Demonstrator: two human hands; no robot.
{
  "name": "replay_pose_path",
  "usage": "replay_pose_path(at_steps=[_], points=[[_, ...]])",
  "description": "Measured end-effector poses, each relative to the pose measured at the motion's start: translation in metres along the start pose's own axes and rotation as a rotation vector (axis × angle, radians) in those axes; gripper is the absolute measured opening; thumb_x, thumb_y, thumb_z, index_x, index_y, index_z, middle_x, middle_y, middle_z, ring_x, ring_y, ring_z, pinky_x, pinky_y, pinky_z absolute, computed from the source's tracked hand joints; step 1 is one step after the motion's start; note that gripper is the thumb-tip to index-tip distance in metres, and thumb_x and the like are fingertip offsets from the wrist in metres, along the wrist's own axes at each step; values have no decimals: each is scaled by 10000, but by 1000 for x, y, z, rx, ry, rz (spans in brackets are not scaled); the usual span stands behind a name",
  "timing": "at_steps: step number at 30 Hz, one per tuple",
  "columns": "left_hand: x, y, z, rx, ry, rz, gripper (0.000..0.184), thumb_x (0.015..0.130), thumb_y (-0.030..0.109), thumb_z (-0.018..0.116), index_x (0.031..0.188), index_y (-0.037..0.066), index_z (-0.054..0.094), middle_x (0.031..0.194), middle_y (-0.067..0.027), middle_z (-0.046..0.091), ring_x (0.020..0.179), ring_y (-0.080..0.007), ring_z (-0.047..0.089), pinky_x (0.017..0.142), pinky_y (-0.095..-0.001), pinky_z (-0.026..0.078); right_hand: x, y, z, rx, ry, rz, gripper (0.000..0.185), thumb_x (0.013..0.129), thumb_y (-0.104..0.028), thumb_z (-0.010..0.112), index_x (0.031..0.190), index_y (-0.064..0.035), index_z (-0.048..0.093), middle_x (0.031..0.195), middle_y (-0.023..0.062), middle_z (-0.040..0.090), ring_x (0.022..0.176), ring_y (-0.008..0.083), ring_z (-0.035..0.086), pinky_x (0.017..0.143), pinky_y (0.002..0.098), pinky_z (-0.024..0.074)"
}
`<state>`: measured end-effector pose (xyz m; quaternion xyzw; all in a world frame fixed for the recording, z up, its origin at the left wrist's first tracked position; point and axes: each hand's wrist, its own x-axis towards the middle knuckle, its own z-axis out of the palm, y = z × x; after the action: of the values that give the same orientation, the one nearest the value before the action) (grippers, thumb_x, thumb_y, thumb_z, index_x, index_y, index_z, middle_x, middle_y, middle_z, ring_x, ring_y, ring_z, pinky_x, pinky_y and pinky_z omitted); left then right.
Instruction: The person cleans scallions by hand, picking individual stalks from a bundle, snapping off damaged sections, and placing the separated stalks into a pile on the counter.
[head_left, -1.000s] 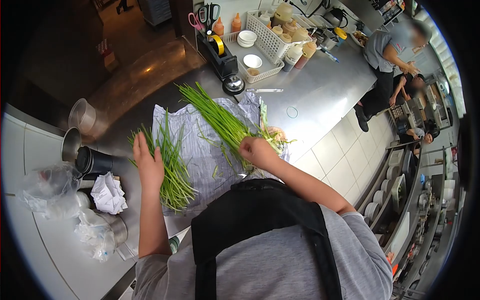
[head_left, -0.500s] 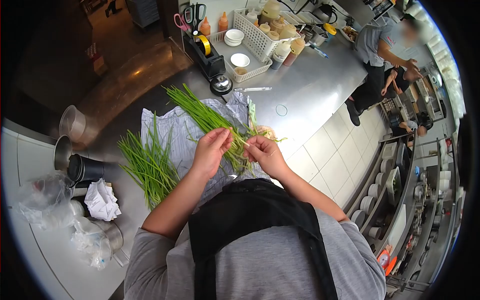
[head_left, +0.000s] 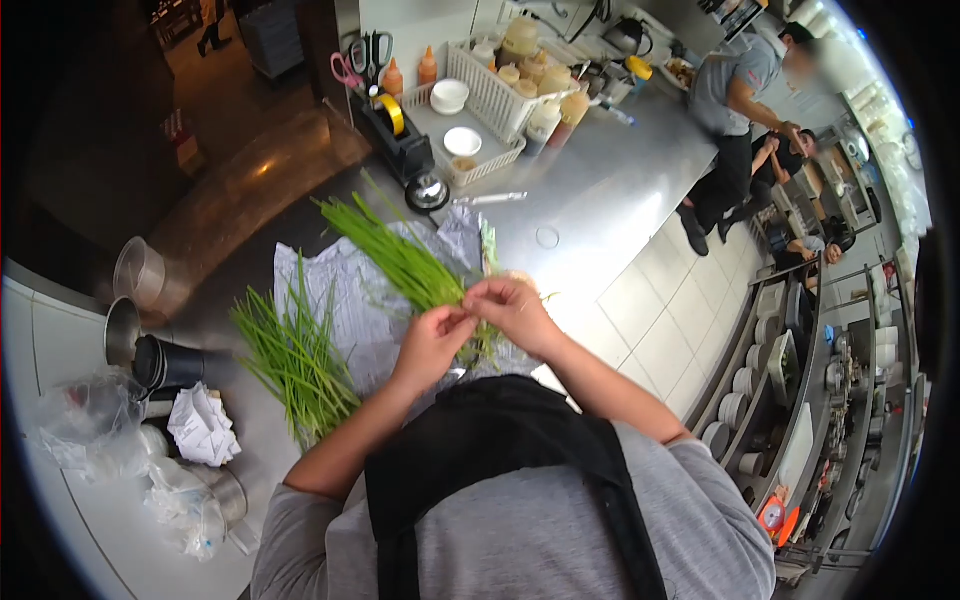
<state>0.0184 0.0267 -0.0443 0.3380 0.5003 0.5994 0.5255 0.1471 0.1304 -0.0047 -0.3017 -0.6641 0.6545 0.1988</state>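
Both of my hands are close together over the root end of a bunch of long green chives (head_left: 395, 255). The fingers of my left hand (head_left: 435, 343) are pinched together at the pale ends of the chives. My right hand (head_left: 513, 312) also pinches there, its fingertips nearly touching the left ones. The thin chive stalk between them is mostly hidden by the fingers. Under the bunch lies crumpled, printed grey-white paper (head_left: 305, 268). A second pile of chives (head_left: 290, 365) rests to the left, partly on the paper and partly on the steel counter (head_left: 590, 185).
Beyond the paper stand a call bell (head_left: 427, 192), a tape dispenser (head_left: 402, 140) with scissors, and a white basket (head_left: 490, 85) of sauce bottles. Crumpled paper (head_left: 203, 425) and plastic bags are at left. Co-workers (head_left: 740, 95) stand at right, near shelves (head_left: 800, 400).
My hands, apart before with a chive stalk stretched between them, have come together at the fingertips. The left has moved down and right. The view has shifted slightly.
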Motion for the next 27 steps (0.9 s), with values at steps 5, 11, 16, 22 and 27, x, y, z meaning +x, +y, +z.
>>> replay_pose_path(at_steps=[5, 11, 16, 22, 27], points=[[1, 12, -4, -521, 150, -295, 283, 958, 290, 537, 1120, 59, 557, 919, -11, 610, 868, -108, 571, 762, -271, 443, -7, 14, -3, -60, 38, -10, 67, 856, -77, 608, 907, -43, 634, 718, -35, 580, 652, 30, 497, 580, 211, 417], [0, 19, -13, -592, 168, -49, 294, 989, 304, 461, 1165, 73, 514, 775, 19, 466, 734, -93, 461, 738, -280, 406, 4, 29, 5, 162, 113, 28, 97, 926, -121, 563, 902, -28, 566, 742, -3, 585, 671, 64, 528, 626, 224, 433], [-23, 55, -32, -816, 144, 69, 319, 1009, 353, 381, 1198, 108, 459, 685, 40, 331, 568, -59, 291, 580, -234, 294, 29, 23, 3, -383, 75, -27, 140, 925, -169, 570, 922, -30, 549, 791, 42, 607, 744, 123, 574, 653, 272, 456], [-21, 84, -35, -919, 235, 228, 329, 1011, 410, 340, 1183, 155, 458, 699, 21, 349, 560, -67, 301, 536, -226, 290, 49, 51, 10, -965, 214, -523, 211, 896, -218, 595, 965, -20, 573, 755, 134, 627, 670, 288, 600, 649, 356, 477], [-2, 68, -17, -855, 230, 241, 356, 1005, 415, 355, 1185, 121, 442, 722, 22, 353, 591, -71, 302, 550, -229, 291, 16, -23, 38, -449, -90, -295, 209, 919, -213, 556, 958, -9, 578, 795, 155, 630, 722, 284, 605, 668, 374, 475]])
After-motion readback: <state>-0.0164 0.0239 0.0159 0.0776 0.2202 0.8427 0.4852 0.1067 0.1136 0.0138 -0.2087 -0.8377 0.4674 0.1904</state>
